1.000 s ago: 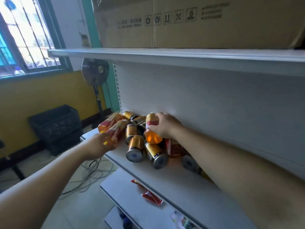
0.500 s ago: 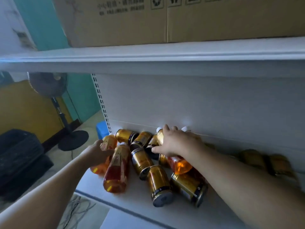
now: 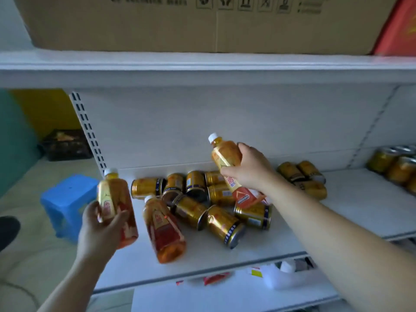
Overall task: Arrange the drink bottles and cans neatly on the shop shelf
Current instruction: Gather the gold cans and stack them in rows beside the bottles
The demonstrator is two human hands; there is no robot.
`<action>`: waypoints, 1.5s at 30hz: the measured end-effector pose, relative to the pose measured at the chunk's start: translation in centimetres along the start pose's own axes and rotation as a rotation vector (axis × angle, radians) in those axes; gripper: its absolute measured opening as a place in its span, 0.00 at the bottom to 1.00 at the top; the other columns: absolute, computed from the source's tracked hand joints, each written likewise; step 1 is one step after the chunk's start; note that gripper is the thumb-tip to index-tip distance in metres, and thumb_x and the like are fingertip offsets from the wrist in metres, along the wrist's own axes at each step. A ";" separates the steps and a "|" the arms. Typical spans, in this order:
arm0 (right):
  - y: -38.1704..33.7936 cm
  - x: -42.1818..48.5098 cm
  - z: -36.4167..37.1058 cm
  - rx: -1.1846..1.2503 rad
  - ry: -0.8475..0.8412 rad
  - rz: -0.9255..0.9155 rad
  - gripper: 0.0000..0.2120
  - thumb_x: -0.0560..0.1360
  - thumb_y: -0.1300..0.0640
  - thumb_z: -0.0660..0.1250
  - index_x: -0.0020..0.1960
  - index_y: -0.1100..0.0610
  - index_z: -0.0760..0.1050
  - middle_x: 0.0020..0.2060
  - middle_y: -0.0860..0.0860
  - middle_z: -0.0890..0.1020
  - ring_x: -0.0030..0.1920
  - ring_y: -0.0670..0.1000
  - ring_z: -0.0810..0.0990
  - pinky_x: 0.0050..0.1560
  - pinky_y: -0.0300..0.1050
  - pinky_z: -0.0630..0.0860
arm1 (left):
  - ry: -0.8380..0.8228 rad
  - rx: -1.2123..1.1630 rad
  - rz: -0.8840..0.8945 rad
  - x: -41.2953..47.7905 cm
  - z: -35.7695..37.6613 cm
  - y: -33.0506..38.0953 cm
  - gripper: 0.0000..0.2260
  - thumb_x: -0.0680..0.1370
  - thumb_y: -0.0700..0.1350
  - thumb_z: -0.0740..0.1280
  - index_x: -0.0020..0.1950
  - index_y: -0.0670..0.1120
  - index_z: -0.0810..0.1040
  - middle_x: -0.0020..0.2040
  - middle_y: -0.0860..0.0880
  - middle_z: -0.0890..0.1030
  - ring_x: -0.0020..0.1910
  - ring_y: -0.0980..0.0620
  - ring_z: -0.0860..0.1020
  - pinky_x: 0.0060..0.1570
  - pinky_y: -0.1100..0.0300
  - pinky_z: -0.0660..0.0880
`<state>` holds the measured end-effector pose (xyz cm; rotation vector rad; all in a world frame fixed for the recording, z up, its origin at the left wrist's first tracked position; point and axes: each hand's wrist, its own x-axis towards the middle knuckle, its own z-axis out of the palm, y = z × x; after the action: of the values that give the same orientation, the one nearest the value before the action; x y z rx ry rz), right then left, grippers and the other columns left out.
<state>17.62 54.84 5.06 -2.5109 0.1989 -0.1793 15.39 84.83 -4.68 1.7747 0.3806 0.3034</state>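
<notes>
We note each hand grasping one bottle: left hand (image 3: 99, 226) lower left, right hand (image 3: 249, 170) centre. Gold cans (image 3: 222, 221) lie toppled on the shelf (image 3: 337, 212).

Nothing reads letter for letter. The box (image 3: 157, 25) on the top shelf shows a row of square-framed handling pictograms along its upper edge, with a line of dark print to their left (cut off by the frame and blurred). Each bottle (image 3: 164, 228) carries large red characters on a gold label, too smeared to make out; one also has a dark strip of small white print on its orange lower label. The cans (image 3: 225, 224) bear dark bands with tiny white lettering, illegible. A red carton (image 3: 398, 25) shows a yellow mark, unreadable.
</notes>
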 end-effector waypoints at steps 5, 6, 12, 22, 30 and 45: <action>2.5 -6.8 -2.6 0.656 0.097 0.159 0.12 0.70 0.55 0.74 0.51 0.50 0.76 0.42 0.50 0.84 0.41 0.52 0.85 0.41 0.47 0.81 | -0.196 -0.392 0.135 -4.5 3.0 4.2 0.24 0.75 0.36 0.68 0.67 0.53 0.68 0.53 0.49 0.79 0.48 0.49 0.80 0.52 0.44 0.77; 3.4 -8.1 -2.8 0.797 0.120 0.195 0.11 0.71 0.58 0.73 0.52 0.53 0.77 0.40 0.52 0.85 0.38 0.53 0.85 0.38 0.47 0.81 | -0.267 -0.464 0.121 -5.8 4.2 5.1 0.21 0.75 0.37 0.68 0.65 0.53 0.70 0.52 0.49 0.80 0.48 0.48 0.81 0.51 0.44 0.77; 11.2 -16.9 -6.9 1.417 0.226 0.444 0.12 0.78 0.56 0.61 0.53 0.64 0.77 0.35 0.60 0.84 0.33 0.56 0.83 0.37 0.47 0.80 | -0.893 -0.743 -0.192 -15.3 12.6 8.9 0.29 0.66 0.48 0.72 0.66 0.44 0.71 0.49 0.42 0.83 0.44 0.45 0.83 0.36 0.47 0.80; 28.0 -34.8 -20.3 1.576 0.675 0.517 0.27 0.69 0.40 0.67 0.59 0.58 0.78 0.43 0.59 0.85 0.39 0.59 0.85 0.45 0.55 0.76 | -1.604 -0.614 -0.487 -38.0 28.8 12.4 0.51 0.46 0.59 0.83 0.65 0.42 0.74 0.49 0.39 0.83 0.43 0.43 0.83 0.37 0.48 0.80; 37.3 -40.9 -29.0 1.496 1.001 0.533 0.21 0.75 0.40 0.64 0.55 0.57 0.77 0.46 0.60 0.86 0.47 0.61 0.84 0.47 0.58 0.79 | -1.668 -0.391 -0.354 -50.8 39.7 14.9 0.28 0.64 0.51 0.70 0.62 0.43 0.75 0.50 0.40 0.83 0.42 0.43 0.83 0.36 0.49 0.80; 55.5 -30.0 -42.0 1.410 1.128 0.521 0.19 0.77 0.45 0.64 0.59 0.57 0.75 0.36 0.56 0.84 0.35 0.56 0.84 0.40 0.51 0.81 | -1.711 -0.292 -0.322 -55.6 66.9 21.1 0.20 0.76 0.58 0.62 0.61 0.46 0.76 0.48 0.43 0.85 0.43 0.46 0.84 0.42 0.50 0.78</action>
<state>-24.65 -8.01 4.04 -0.7170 0.7976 -1.0487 -6.51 -1.83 0.23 1.1134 -0.5915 -1.2746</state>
